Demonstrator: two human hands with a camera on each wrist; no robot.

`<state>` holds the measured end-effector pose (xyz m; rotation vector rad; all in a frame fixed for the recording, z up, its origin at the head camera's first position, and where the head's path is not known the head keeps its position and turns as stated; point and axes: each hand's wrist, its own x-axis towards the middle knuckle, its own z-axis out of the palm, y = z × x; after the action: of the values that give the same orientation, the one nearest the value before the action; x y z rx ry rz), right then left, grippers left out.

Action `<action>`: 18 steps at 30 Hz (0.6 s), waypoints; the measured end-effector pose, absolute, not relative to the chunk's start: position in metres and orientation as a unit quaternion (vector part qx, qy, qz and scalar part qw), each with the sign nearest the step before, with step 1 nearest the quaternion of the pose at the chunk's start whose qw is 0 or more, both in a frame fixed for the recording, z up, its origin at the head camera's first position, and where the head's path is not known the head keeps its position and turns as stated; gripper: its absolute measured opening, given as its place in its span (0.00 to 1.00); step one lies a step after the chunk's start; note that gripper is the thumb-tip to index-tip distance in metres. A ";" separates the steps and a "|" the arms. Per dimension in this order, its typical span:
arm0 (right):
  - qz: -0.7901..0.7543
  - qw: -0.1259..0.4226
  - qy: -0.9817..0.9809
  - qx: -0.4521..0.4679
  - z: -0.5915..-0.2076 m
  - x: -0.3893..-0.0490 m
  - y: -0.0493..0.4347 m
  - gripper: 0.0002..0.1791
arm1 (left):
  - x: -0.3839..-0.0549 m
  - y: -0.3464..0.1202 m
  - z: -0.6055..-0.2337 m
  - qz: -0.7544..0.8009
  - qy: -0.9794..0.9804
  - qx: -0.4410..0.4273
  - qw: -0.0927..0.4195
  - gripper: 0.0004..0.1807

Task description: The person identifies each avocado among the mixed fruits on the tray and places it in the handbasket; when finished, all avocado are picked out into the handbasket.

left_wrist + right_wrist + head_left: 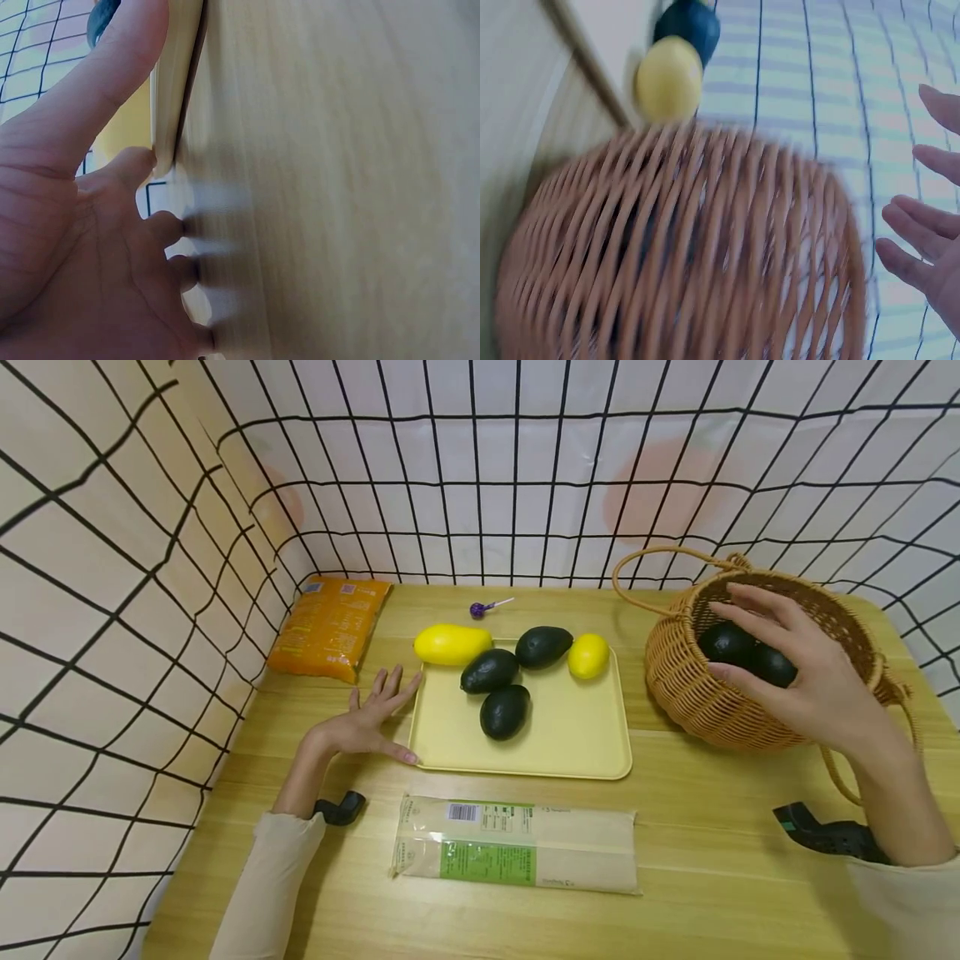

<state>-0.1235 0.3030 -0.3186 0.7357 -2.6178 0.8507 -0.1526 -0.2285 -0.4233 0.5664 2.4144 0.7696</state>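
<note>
My left hand (363, 725) rests with fingers spread at the left edge of a pale yellow tray (570, 745); in the left wrist view its thumb (101, 82) lies along the tray's side. Three dark avocados (505, 712) sit on the tray, with a lemon (588, 657) at its right and a long yellow fruit (452, 645) across its back left corner. Over the mouth of a wicker basket (693, 697) hovers my right hand (813, 672), fingers parted and holding nothing. Two more avocados (726, 644) show inside the basket, partly hidden by that hand.
In front of the tray lies a long clear packet with a green label (585, 852). An orange bag (330, 627) is at the back left, and a purple lollipop (480, 609) lies behind the tray. Black wire grid (516, 485) walls in the table's back and sides.
</note>
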 end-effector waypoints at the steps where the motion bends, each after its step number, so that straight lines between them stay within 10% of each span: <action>1: 0.296 0.147 -0.903 0.274 -0.316 -0.124 0.295 0.42 | -0.153 -0.228 -0.423 0.283 0.896 0.210 0.269 0.70; 18: 0.314 -0.010 -0.830 0.461 -0.345 -0.154 0.173 0.39 | -0.153 -0.227 -0.422 0.283 0.895 0.211 0.271 0.70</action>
<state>-0.1536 0.1727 -0.3453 1.4572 -2.6250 0.9926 -0.1528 -0.2274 -0.4222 0.5676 2.4116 0.7631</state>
